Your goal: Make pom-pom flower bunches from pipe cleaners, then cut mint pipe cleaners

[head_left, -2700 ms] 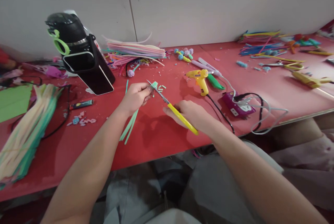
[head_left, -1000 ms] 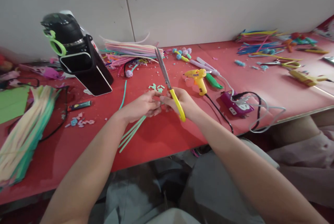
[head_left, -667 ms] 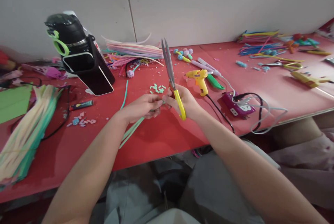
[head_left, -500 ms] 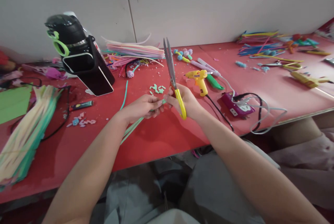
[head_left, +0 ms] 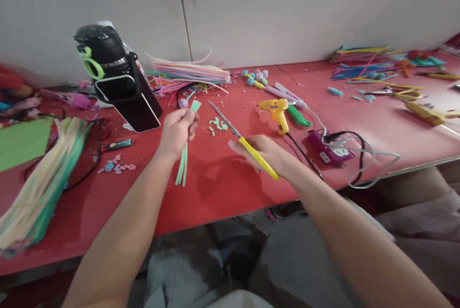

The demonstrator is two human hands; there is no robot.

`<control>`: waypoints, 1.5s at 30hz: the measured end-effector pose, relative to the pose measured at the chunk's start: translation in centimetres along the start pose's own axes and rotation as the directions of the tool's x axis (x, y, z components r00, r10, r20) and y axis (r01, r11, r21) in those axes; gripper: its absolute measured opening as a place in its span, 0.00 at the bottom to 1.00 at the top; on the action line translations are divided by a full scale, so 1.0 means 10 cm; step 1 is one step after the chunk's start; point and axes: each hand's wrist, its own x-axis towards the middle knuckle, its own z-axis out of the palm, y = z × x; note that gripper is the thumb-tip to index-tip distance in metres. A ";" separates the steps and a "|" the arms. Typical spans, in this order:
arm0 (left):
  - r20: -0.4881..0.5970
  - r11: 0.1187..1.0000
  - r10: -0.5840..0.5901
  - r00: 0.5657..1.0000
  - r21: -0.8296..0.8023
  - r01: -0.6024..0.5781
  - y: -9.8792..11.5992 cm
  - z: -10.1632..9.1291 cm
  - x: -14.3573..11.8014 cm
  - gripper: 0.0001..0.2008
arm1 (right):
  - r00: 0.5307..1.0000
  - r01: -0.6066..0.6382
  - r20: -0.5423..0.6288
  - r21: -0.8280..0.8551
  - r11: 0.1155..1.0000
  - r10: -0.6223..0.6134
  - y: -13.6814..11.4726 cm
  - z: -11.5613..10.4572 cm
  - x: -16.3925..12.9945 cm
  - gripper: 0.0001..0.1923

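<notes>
A small bundle of light green pipe cleaners (head_left: 183,166) is pinched in my left hand (head_left: 178,131); their upper ends fan out above my thumb and the long ends hang down toward the table. My right hand (head_left: 264,152) is wrapped around yellow-handled scissors (head_left: 233,128), whose blades look closed and point up and left. A gap separates the blades from the bundle. Short cut green pieces (head_left: 217,125) lie on the red table between my hands. Behind my left hand sits a small lilac fuzzy ball (head_left: 183,103) with a green stem.
A black bottle in a holder (head_left: 127,97) stands at the left, near a cream-and-green pipe cleaner bundle (head_left: 43,183). To the right are a yellow glue gun (head_left: 277,111), a purple power strip (head_left: 330,149) with cables, and other scissors (head_left: 398,92). Pastel pipe cleaners (head_left: 190,73) lie against the wall.
My hands have moved apart. The left one went left and up, bringing the green bundle upright; the right one moved right and lower, and the scissors tipped from near vertical toward the left.
</notes>
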 end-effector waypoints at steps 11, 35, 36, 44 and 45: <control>0.091 1.000 -0.001 0.996 0.028 -0.001 -0.03 0.09 -0.04 0.11 | 0.999 -0.028 0.026 -0.130 0.991 0.031 -0.10 0.05 -0.01 0.30; 0.283 0.989 -0.139 0.949 0.096 0.116 -0.02 0.09 -0.02 0.11 | 0.999 -0.027 0.038 -0.097 0.995 0.031 -0.05 0.01 -0.04 0.31; 0.280 0.989 -0.140 0.950 0.088 0.120 -0.03 0.08 -0.02 0.11 | 0.999 -0.027 0.037 -0.096 0.995 0.031 -0.05 0.01 -0.04 0.31; 0.290 0.990 -0.133 0.948 0.086 0.112 -0.03 0.09 -0.03 0.10 | 0.999 -0.024 0.026 -0.097 0.995 0.027 -0.08 0.01 -0.05 0.32; 0.290 0.990 -0.133 0.948 0.086 0.113 -0.03 0.09 -0.04 0.10 | 0.999 -0.025 0.025 -0.098 0.995 0.027 -0.09 0.02 -0.06 0.33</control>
